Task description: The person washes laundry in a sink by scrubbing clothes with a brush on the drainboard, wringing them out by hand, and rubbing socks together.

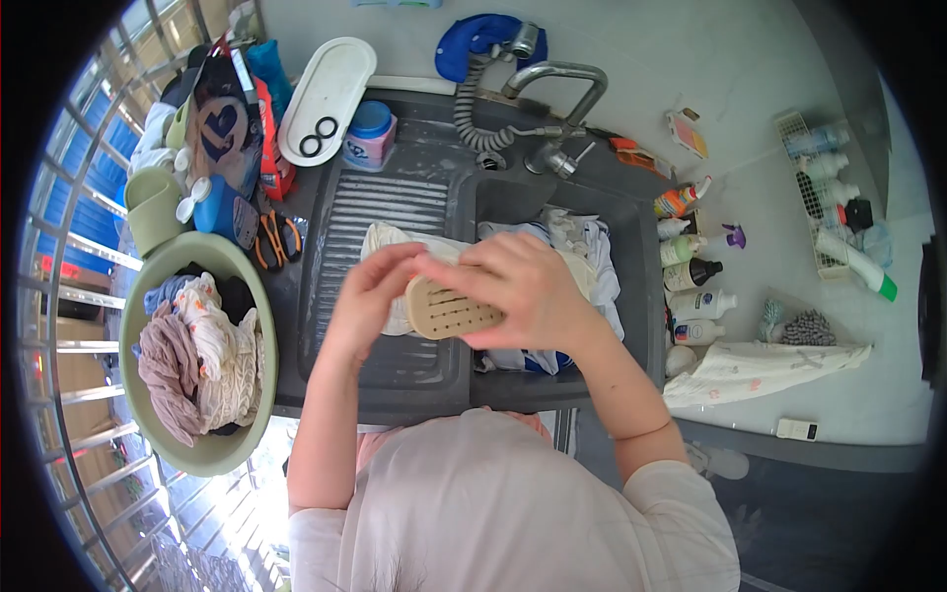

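A beige brush back with rows of small holes [452, 310] is held up over the sink. My right hand [523, 291] wraps round it from the right, fingers over its top. My left hand [380, 294] is at its left end, with bent fingertips close to or touching it; whether they grip it I cannot tell. Beneath my hands a cream cloth [392, 240] lies across the ribbed washboard [385, 202]. White and blue garments [602, 261] fill the dark basin [641, 296] on the right.
A green tub [258, 395] of clothes stands left, with orange-handled pliers [278, 240] beside it. Behind are a white tray [340, 74], a blue-lidded jar [370, 133] and the faucet [582, 74]. Several bottles [695, 274] line the right side.
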`<state>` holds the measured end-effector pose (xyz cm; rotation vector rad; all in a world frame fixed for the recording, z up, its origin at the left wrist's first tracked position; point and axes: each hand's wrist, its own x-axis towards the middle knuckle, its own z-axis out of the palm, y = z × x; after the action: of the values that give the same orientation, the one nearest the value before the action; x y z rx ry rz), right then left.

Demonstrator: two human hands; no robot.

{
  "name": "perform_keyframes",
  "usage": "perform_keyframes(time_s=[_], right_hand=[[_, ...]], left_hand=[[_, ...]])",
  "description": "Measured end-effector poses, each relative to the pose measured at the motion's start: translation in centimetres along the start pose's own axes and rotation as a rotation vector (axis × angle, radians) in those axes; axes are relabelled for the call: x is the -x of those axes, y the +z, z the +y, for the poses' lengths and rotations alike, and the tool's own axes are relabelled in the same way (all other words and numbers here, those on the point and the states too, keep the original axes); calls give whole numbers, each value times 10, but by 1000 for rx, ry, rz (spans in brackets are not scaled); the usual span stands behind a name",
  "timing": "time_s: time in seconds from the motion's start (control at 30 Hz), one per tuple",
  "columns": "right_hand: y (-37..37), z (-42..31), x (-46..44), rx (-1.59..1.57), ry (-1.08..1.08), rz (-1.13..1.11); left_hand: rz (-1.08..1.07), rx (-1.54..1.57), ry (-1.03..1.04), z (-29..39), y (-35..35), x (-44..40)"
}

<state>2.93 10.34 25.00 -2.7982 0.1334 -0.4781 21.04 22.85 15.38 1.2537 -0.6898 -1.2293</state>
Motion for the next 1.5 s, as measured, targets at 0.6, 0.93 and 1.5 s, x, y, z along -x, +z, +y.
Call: perform_keyframes(time_s=[0.6,0.93,1.5], right_hand=[[36,9,9,183,-212,-100],[38,8,13,159,-186,-225],[42,13,24,120,-166,-286]], left_hand=[[132,-984,851,61,39,23],[68,-964,798,44,34,17],[74,-866,757,34,37,10]])
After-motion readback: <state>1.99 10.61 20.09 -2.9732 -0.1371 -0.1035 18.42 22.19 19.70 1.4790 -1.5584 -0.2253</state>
